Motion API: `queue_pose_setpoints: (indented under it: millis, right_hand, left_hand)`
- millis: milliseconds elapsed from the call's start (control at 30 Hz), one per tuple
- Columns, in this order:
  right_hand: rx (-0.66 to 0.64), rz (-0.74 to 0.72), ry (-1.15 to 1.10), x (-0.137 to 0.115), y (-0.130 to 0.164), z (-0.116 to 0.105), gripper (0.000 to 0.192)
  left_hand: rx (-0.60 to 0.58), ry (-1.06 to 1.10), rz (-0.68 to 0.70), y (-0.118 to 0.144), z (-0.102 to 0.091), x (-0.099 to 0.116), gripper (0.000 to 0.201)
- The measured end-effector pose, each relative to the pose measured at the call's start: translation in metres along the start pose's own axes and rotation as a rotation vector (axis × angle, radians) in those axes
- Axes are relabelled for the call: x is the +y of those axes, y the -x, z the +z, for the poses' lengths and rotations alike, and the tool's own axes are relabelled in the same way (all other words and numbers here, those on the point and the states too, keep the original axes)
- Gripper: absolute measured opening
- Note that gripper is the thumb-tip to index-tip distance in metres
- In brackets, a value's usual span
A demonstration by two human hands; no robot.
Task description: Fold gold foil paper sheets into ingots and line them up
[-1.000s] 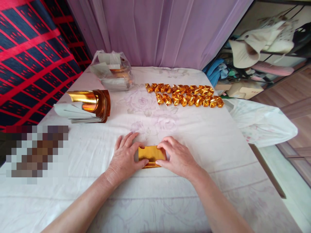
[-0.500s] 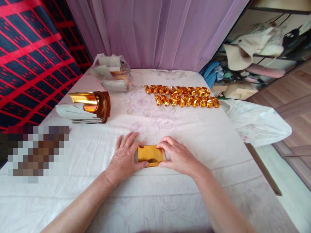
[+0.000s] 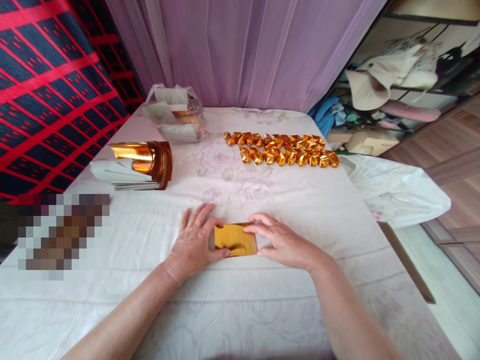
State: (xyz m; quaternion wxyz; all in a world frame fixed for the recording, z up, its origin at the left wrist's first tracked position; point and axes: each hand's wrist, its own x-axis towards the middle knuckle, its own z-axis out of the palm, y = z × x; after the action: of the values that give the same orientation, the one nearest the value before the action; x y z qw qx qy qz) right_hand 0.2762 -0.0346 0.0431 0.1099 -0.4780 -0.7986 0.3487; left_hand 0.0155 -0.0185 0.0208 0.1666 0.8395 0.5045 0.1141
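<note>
A folded sheet of gold foil paper lies flat on the white flowered tablecloth in front of me. My left hand presses on its left end, thumb along the near edge. My right hand holds its right end, fingertips on the top edge and thumb at the near corner. Farther back, several folded gold paper pieces lie in two rows.
A stack of gold and white sheets, its top sheets curled, sits at the left. A clear plastic bag of more paper stands at the back left. A purple curtain hangs behind, cluttered shelves at the right, and a blurred patch lies at the near left.
My right hand has flattened and shifted slightly right along the gold sheet. The left hand stays in place. The view has shifted a little.
</note>
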Motion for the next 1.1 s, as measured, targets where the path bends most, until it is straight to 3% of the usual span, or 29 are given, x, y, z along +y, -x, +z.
queue_pose_setpoints:
  millis: [133,233,300,367,467,600,733,900,1100]
  right_hand:
    - [-0.018,-0.036,-0.146,0.010,0.002,-0.006,0.060]
    - [0.030,-0.027,-0.339,0.024,0.002,-0.006,0.043]
    - [0.211,0.046,-0.465,0.028,0.000,-0.001,0.022]
    - [0.417,0.136,-0.524,0.024,0.000,0.007,0.017]
    - [0.556,0.081,-0.456,0.001,-0.001,0.025,0.013]
    - [0.493,0.010,-0.234,-0.026,-0.005,0.050,0.013]
    - [0.556,0.003,-0.042,-0.025,-0.008,0.067,0.016]
    - [0.571,-0.052,0.020,-0.021,-0.004,0.072,0.017]
    - [0.534,-0.021,0.078,-0.026,-0.004,0.072,0.014]
  left_hand:
    - [0.006,0.020,0.001,-0.001,0.000,0.001,0.051]
    - [0.006,0.016,-0.006,-0.001,0.002,0.000,0.050]
    - [0.011,0.007,-0.008,-0.002,0.002,0.000,0.051]
    - [0.019,0.001,-0.008,-0.002,0.003,0.000,0.051]
    - [0.015,-0.004,-0.012,-0.003,0.001,0.001,0.051]
    - [0.006,-0.012,-0.007,-0.004,-0.001,0.003,0.049]
    - [-0.006,-0.019,-0.007,-0.004,-0.001,0.002,0.049]
    - [-0.005,-0.010,0.003,-0.004,0.000,0.001,0.049]
    - [-0.047,0.015,0.013,-0.005,-0.004,-0.001,0.052]
